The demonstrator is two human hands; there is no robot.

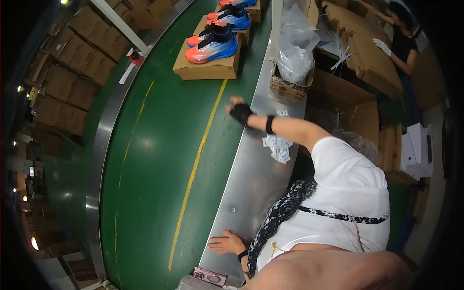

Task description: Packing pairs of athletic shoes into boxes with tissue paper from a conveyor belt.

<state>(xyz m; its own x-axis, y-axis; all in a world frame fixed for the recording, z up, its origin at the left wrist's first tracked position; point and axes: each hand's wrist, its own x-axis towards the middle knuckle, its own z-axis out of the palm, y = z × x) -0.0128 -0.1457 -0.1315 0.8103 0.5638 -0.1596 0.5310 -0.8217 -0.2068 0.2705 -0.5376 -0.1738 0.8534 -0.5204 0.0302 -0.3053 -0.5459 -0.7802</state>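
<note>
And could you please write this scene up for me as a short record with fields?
Right grip: black fingerless glove, seemingly empty, over the green belt
Left grip: bare, fingers spread at the metal ledge
Belt load: orange-and-blue shoes on brown boxes
Ledge items: white packets, pink item, carton of clear plastic
Nearby: co-worker's white-gloved hand

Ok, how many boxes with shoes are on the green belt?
3 visible: front box, middle box behind it, and far box at the picture's top edge; more may be hidden beyond.
</note>
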